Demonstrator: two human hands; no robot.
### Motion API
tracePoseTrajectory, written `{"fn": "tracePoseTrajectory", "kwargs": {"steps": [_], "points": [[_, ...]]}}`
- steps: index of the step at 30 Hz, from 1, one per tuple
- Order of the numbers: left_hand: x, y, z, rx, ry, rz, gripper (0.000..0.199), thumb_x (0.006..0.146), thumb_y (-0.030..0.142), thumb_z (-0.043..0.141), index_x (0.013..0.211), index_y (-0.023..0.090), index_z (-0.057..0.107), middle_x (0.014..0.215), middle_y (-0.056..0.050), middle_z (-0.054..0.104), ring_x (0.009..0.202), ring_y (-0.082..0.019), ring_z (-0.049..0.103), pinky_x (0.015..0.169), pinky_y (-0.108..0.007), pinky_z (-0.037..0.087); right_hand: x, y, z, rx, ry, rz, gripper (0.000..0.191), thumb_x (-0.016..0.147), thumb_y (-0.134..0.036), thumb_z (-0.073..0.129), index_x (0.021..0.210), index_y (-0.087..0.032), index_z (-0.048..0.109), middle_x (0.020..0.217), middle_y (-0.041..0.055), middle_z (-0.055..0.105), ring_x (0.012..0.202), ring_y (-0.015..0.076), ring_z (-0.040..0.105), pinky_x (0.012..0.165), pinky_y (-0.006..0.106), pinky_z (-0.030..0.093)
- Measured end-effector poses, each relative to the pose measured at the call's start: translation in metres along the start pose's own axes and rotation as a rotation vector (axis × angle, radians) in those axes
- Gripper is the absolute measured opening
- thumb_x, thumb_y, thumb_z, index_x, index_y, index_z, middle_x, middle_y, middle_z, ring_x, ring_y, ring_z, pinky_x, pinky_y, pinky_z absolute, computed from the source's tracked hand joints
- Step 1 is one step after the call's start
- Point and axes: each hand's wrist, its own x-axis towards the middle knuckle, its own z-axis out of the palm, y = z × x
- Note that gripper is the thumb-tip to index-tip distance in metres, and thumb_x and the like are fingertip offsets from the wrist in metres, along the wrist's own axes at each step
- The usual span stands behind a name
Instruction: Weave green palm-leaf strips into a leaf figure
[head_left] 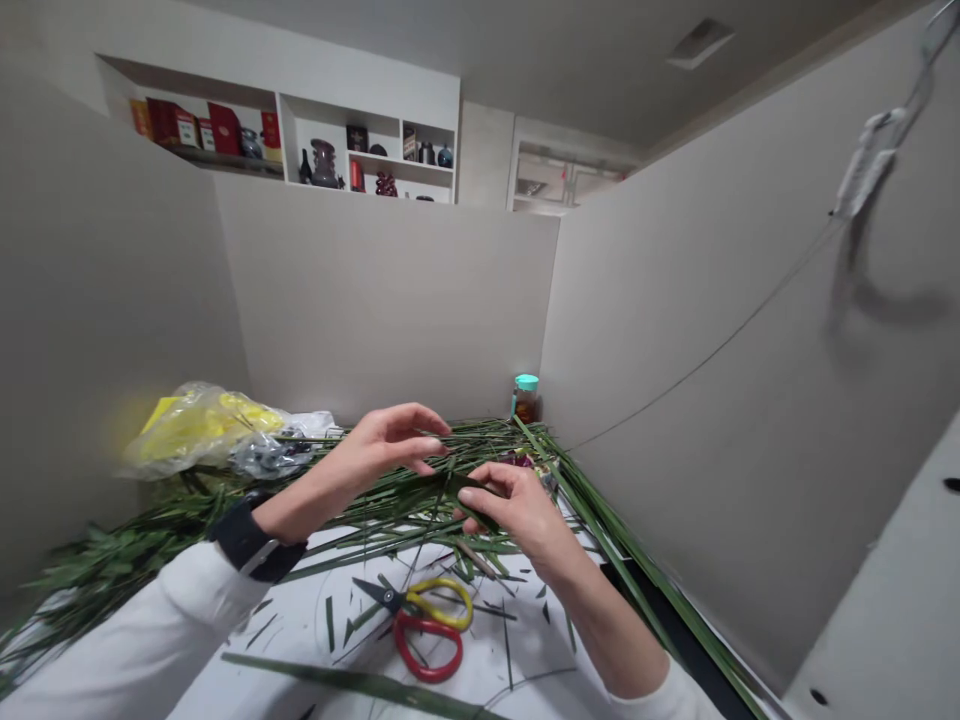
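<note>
Two hands above the table (pixel 289 612), apart, with a narrow gap between. Left hand (pixel 397 440): open, fingers loosely curved toward the right; contact with the leaf, cannot tell. Right hand (pixel 517 497): clamped by thumb and fingers on a dark green leaf (pixel 454 487), at the middle of the scene, between the hands. Black band (pixel 259 540) on the left wrist; white sleeves on both arms. Beneath and beyond the hands: loose layer of long green leaves (pixel 375 515), spread to the far side and the left. Nearer, on the white surface: scissors (pixel 391 599), blades toward the left, red loop nearer than the yellow loop; short scraps (pixel 330 624) around. At the near edge: one long strip (pixel 360 682), lying flat. Along the right side: long stalks (pixel 626 550) in a bundle beside the panel (pixel 712 400). At the far left: clear and yellow plastic bag (pixel 214 430). At the far right corner: jar (pixel 526 398) with turquoise lid, upright. Above the far panel: wall shelves (pixel 341 150) with boxes and vases.
</note>
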Motion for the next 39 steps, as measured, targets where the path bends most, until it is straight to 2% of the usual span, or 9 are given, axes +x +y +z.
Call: {"fn": "tracePoseTrajectory", "kwargs": {"steps": [4,8,12,17,21,25,30,35,39], "points": [[-0.016,-0.021,-0.018,-0.094,0.211,-0.072,0.024,0.093,0.036,0.067,0.109,0.018,0.068,0.113,-0.007,0.072,0.099,-0.025,0.070,0.084,-0.048,0.059,-0.002,0.008,0.001,0.192,0.101,0.062,0.016,0.097,-0.029,0.066,0.103,-0.014,0.066,0.093,0.0015,0.069,0.074,0.0135,0.067,0.067,0.030,0.058],[-0.034,-0.056,-0.024,-0.154,0.279,-0.174,0.019,0.092,0.031,0.069,0.105,0.017,0.068,0.103,-0.004,0.072,0.086,-0.021,0.070,0.075,-0.041,0.060,-0.004,0.008,0.010,0.394,0.207,0.113,0.019,0.098,-0.030,0.065,0.109,-0.014,0.065,0.099,0.0032,0.069,0.080,0.0153,0.068,0.071,0.032,0.059],[-0.054,-0.079,-0.007,-0.207,0.278,-0.217,0.015,0.091,0.029,0.070,0.100,0.017,0.068,0.095,-0.002,0.072,0.080,-0.020,0.070,0.071,-0.039,0.060,-0.005,0.005,0.030,0.552,0.278,0.141,0.015,0.098,-0.028,0.064,0.104,-0.014,0.064,0.097,0.0024,0.068,0.077,0.0146,0.067,0.069,0.031,0.058],[-0.068,-0.084,0.031,-0.307,0.348,-0.133,0.024,0.090,0.031,0.071,0.110,0.018,0.068,0.111,-0.006,0.073,0.101,-0.026,0.070,0.087,-0.050,0.058,-0.010,0.008,0.062,0.631,0.284,0.149,0.013,0.095,-0.028,0.062,0.090,-0.018,0.056,0.084,0.0011,0.070,0.066,0.0109,0.065,0.065,0.024,0.053],[-0.071,-0.079,0.056,-0.385,0.451,-0.086,0.033,0.089,0.031,0.071,0.120,0.020,0.065,0.125,-0.008,0.069,0.116,-0.030,0.064,0.099,-0.056,0.051,-0.018,0.020,0.081,0.591,0.256,0.159,0.032,0.084,-0.045,0.070,0.099,-0.021,0.056,0.089,0.0036,0.071,0.072,0.0167,0.069,0.066,0.028,0.054],[-0.073,-0.075,0.070,-0.465,0.561,-0.218,0.032,0.091,0.030,0.070,0.120,0.020,0.063,0.115,-0.007,0.069,0.090,-0.023,0.069,0.072,-0.040,0.060,-0.029,0.039,0.093,0.494,0.232,0.195,0.043,0.080,-0.055,0.072,0.106,-0.024,0.056,0.097,0.0051,0.069,0.082,0.0205,0.068,0.065,0.029,0.054],[-0.085,-0.076,0.075,-0.524,0.600,-0.398,0.017,0.091,0.025,0.070,0.106,0.017,0.065,0.091,0.000,0.068,0.060,-0.012,0.062,0.048,-0.024,0.052,-0.043,0.054,0.102,0.355,0.112,0.215,0.040,0.079,-0.055,0.072,0.097,-0.023,0.057,0.076,-0.0018,0.059,0.067,0.0160,0.060,0.062,0.027,0.050],[-0.097,-0.089,0.069,-0.568,0.590,-0.478,0.008,0.090,0.021,0.071,0.094,0.017,0.066,0.074,0.006,0.063,0.051,-0.010,0.056,0.043,-0.022,0.048,-0.047,0.054,0.089,0.191,-0.029,0.200,0.043,0.085,-0.056,0.066,0.066,-0.021,0.050,0.060,-0.0026,0.055,0.056,0.0134,0.056,0.055,0.025,0.044],[-0.101,-0.098,0.067,-0.579,0.622,-0.494,0.014,0.080,0.022,0.080,0.088,0.018,0.069,0.075,0.005,0.069,0.062,-0.013,0.064,0.057,-0.026,0.053,-0.038,0.049,0.066,0.097,0.049,0.175,0.044,0.094,-0.057,0.052,0.071,-0.020,0.055,0.061,0.0008,0.063,0.056,0.0146,0.058,0.058,0.027,0.045]]}}
